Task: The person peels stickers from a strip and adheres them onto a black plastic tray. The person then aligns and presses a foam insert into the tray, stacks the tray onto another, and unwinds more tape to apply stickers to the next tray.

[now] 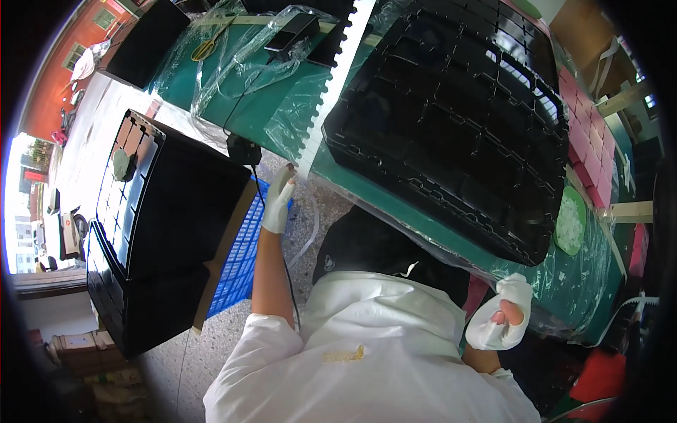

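Observation:
My left hand [279, 206], in a white glove with bare fingertips, pinches the lower end of a long white strip [330, 101] with a notched edge. The strip slants up along the left side of a large black plastic tray [451, 127] divided into compartments, which lies on the green-topped table. My right hand [502, 314], gloved the same way, is curled near the table's front edge, below the tray's near right corner. Its bare fingertips are folded inward, and whatever they may hold is hidden.
Black trays [190, 183] stand stacked at the left beside a blue plastic crate [243, 247]. A black adapter [243, 149] with a cord hangs at the table edge. Scissors [204, 49] lie far left. Pink pieces [589, 134] and a green dish [570, 222] of whitish bits are right.

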`<move>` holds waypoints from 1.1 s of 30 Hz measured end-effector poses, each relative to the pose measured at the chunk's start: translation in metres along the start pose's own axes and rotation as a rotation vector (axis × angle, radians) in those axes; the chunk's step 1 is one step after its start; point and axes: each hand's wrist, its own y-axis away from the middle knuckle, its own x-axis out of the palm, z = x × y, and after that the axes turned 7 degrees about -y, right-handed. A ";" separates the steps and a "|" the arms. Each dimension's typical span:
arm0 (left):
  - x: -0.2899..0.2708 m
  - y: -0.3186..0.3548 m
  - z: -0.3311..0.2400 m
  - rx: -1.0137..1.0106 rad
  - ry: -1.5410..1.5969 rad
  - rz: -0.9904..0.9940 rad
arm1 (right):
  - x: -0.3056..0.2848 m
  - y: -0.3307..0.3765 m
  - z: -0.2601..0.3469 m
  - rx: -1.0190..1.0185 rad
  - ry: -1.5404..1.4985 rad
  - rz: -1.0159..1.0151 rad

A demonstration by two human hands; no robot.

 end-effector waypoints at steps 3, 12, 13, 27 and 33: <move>-0.010 -0.019 0.049 -0.079 0.229 0.279 | 0.015 0.000 0.007 0.005 -0.103 0.154; -0.013 -0.018 0.095 -0.434 -0.011 0.660 | 0.022 0.000 0.012 0.060 -0.185 0.348; -0.012 -0.011 0.108 -0.435 -0.001 0.660 | 0.022 0.002 0.012 0.068 -0.175 0.343; 0.009 0.050 0.004 -0.254 0.187 0.546 | 0.065 -0.007 0.002 0.138 -0.300 0.409; 0.026 0.062 -0.069 -0.148 0.544 0.425 | 0.070 -0.003 0.013 0.173 -0.356 0.394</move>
